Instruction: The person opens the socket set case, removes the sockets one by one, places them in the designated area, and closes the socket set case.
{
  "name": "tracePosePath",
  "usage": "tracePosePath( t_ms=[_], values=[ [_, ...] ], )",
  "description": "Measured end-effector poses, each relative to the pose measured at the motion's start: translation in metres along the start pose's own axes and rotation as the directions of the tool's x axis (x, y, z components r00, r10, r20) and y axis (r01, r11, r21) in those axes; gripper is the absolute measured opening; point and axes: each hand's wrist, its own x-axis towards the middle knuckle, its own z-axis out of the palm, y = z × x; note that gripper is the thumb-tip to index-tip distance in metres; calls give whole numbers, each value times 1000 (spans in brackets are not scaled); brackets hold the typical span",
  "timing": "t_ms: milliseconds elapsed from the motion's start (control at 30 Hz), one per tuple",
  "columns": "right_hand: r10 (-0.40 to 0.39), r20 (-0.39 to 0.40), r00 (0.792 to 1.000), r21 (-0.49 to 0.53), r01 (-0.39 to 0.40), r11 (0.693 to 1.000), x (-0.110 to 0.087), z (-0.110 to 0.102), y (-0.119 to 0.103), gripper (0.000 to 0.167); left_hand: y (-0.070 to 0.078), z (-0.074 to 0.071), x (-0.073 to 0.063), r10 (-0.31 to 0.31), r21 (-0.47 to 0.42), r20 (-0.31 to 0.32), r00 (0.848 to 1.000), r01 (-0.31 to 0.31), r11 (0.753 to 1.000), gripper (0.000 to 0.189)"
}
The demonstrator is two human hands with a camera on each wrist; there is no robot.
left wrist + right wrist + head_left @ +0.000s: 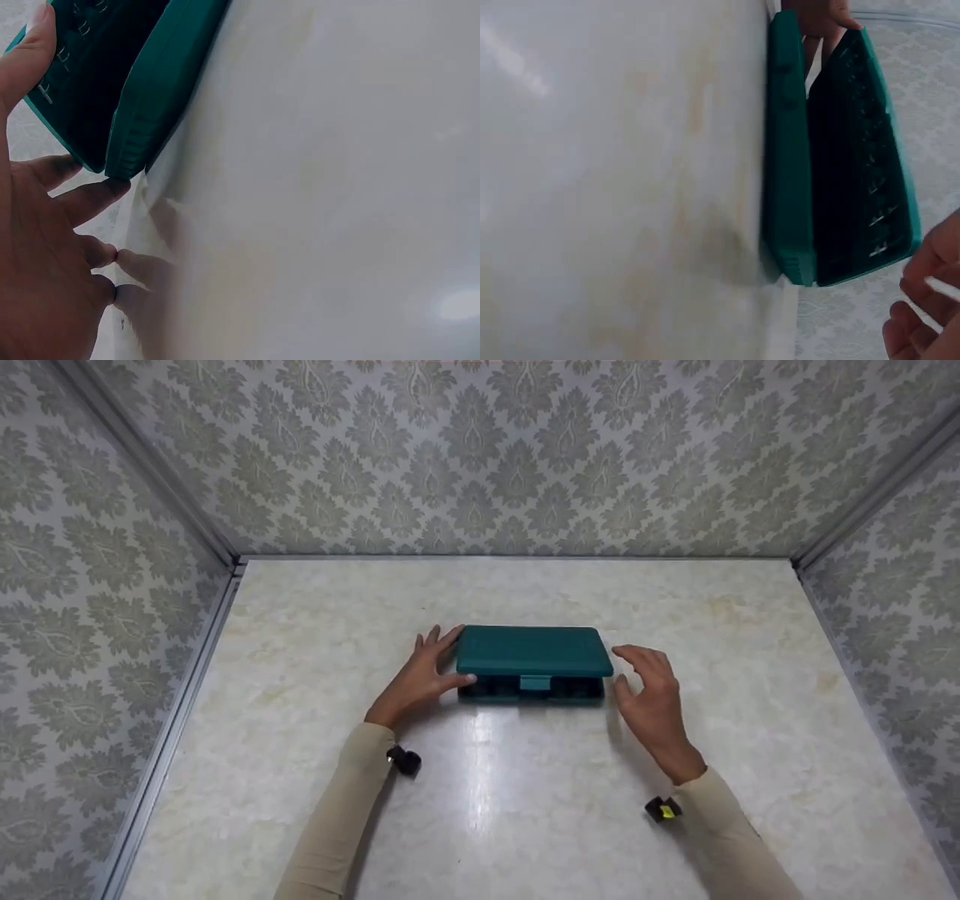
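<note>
A dark teal plastic case rests on the table with its lid partly raised, a lighter latch hanging at the front edge. My left hand grips the lid's left end, thumb at the front corner and fingers toward the back corner. In the left wrist view, its thumb lies over the lid's edge. Beside the case's right end, my right hand is loosely bent and holds nothing, fingertips close to the lid corner. Small silvery pieces line the lid's inside; the dark interior hides what the base contains.
The pale marbled table reaches back to a patterned wall, with more patterned panels at both sides. A small black camera sits at the left wrist and another black camera at the right.
</note>
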Motion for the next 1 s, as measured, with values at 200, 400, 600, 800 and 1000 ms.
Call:
tracePosePath(
  t_ms=[200, 400, 600, 800, 1000],
  values=[
    [-23, 58, 998, 37, 21, 999, 0, 1, 11, 43, 0, 2, 1, -3, -5, -4, 1000, 3, 1000, 101],
    [-38, 52, 998, 64, 35, 997, 0, -1, 13, 43, -2, 8, -5, -1, 60, 15, 1000, 0, 998, 118],
    [-43, 61, 997, 87, 38, 995, 4, -6, 6, 37, -4, 16, -14, 75, 94, -4, 997, -74, 993, 127],
    [-55, 75, 996, 143, 43, 989, 10, -9, 0, 35, -6, 19, -24, 210, 160, -8, 978, -206, 965, 129],
    [-55, 80, 995, 176, 41, 984, 18, -10, -6, 27, -8, 22, -37, 218, 200, -18, 976, -210, 957, 131]
  ],
)
